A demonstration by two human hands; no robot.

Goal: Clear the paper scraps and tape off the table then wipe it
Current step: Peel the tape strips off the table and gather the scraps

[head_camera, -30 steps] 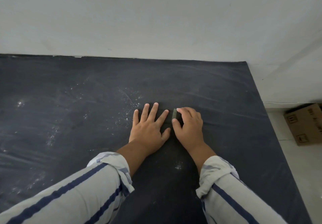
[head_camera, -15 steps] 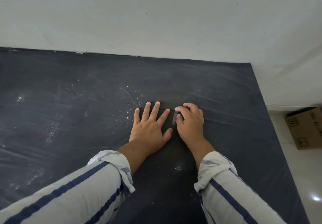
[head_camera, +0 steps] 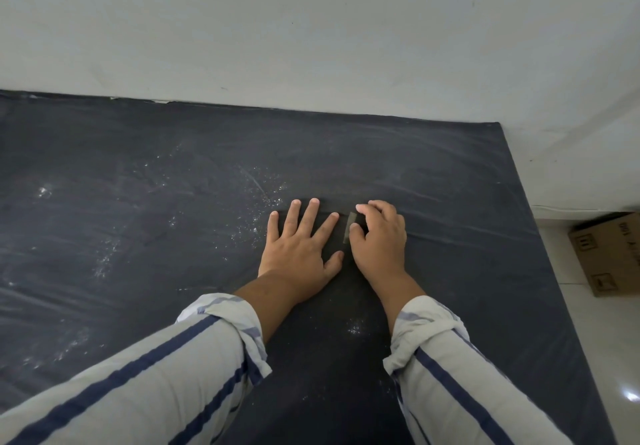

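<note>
Right hand (head_camera: 379, 242) pinches tape (head_camera: 349, 227) beside flat left hand (head_camera: 300, 247).

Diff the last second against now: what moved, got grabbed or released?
The right hand has brought its thumb up toward its index finger, and the tape strip pinched between them shows longer than the short stub a second ago, so it seems further peeled off the table. Nothing let go. The left hand stays flat, fingers spread, beside it; white specks unchanged.
</note>
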